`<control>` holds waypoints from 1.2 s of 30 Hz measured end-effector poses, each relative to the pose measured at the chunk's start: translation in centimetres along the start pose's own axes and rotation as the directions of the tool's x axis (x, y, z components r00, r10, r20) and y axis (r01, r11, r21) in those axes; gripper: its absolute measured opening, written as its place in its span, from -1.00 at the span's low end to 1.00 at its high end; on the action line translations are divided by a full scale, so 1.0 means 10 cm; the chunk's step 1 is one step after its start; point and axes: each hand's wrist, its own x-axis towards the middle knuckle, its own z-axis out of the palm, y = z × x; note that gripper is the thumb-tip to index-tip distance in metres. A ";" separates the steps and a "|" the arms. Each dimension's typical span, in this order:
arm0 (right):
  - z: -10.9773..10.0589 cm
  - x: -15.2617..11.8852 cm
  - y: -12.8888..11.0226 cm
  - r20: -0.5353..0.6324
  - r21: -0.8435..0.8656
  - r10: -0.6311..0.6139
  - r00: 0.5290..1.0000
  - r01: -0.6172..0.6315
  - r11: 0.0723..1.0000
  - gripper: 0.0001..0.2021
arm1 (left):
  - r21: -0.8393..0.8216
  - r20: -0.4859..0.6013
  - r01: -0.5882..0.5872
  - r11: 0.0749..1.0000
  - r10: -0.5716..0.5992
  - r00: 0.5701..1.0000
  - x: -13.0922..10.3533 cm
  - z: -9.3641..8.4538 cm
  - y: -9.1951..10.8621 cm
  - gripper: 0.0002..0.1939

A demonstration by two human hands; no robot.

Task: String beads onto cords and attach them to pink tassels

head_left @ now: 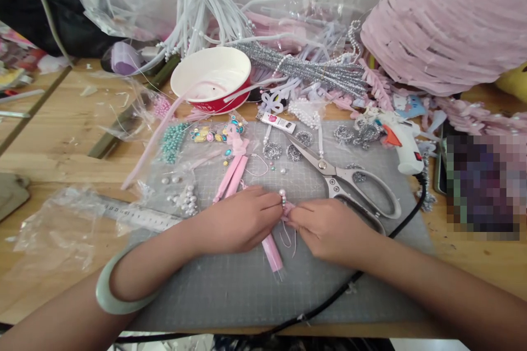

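Note:
My left hand (247, 218) and my right hand (329, 226) meet over the grey cutting mat (230, 290), fingers pinched on a small pink piece (287, 210) between them. A short string of pearl beads (282, 196) stands up at my left fingertips. Thin loose thread ends hang below the pinch. Under my left hand a pink strip (272, 254) slants down across the mat. Metal scissors (335, 171), partly spread, lie beyond my right hand. Two more pink strips (233, 175) lie past my left hand.
A red and white bowl (214, 79) stands at the back. White pearls (185, 200), green beads (173, 141) and a ruler (140, 215) are at the left. A white glue gun (401, 142) lies right, its black cable (341, 288) crossing beneath my right arm.

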 end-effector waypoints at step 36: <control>-0.15 0.00 -0.08 -0.266 0.342 0.236 0.935 -0.137 0.930 -0.88 | -0.294 -0.159 0.139 0.946 -0.192 0.969 -0.01 -0.05 -0.01 -0.79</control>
